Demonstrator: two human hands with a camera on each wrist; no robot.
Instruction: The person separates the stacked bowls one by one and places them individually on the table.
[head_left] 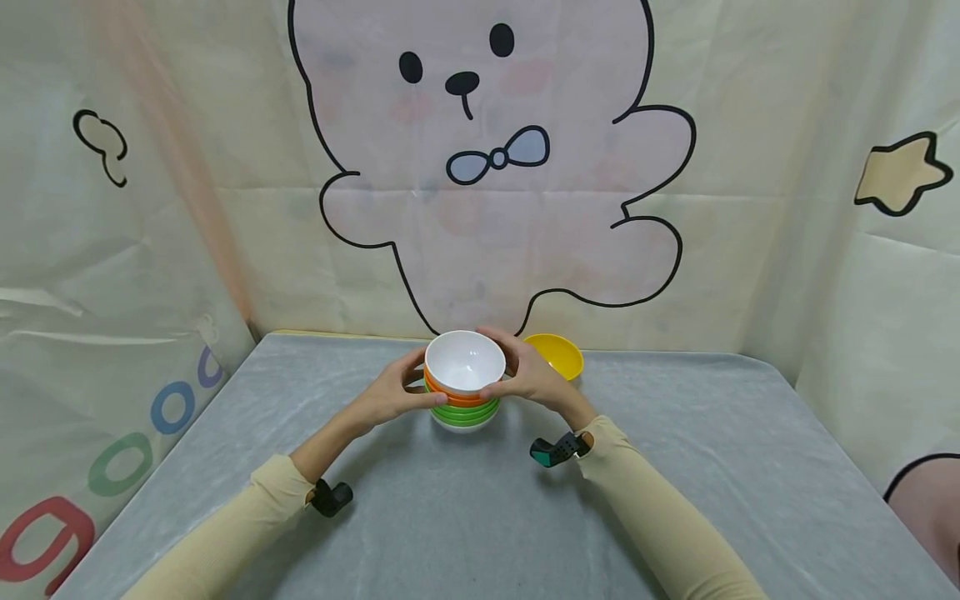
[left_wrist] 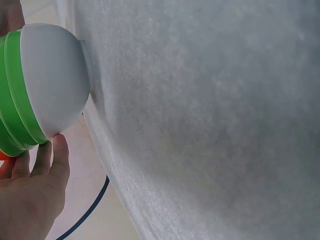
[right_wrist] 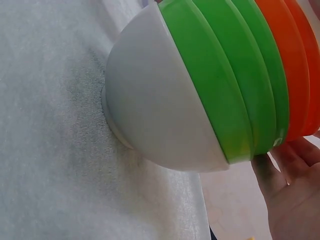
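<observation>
A stack of bowls stands at the far middle of the table in the head view. Its top is a white bowl (head_left: 465,360), with orange bowls (right_wrist: 292,60) beneath, then green bowls (right_wrist: 215,75). At the bottom, another white bowl (right_wrist: 155,95) has its foot at the cloth. From the left side my left hand (head_left: 393,388) grips the stack, thumb toward me and fingers round the back. My right hand (head_left: 528,375) holds the opposite side the same way, its thumb near the top white bowl's rim. The wrist views show fingertips against the green and lower white bowls.
Just behind my right hand, a yellow bowl (head_left: 558,352) sits by the table's back edge. A grey cloth (head_left: 465,517) covers the table. Behind it hangs a printed curtain (head_left: 262,208) with a bear drawing. Each wrist wears a dark strapped device (head_left: 557,450).
</observation>
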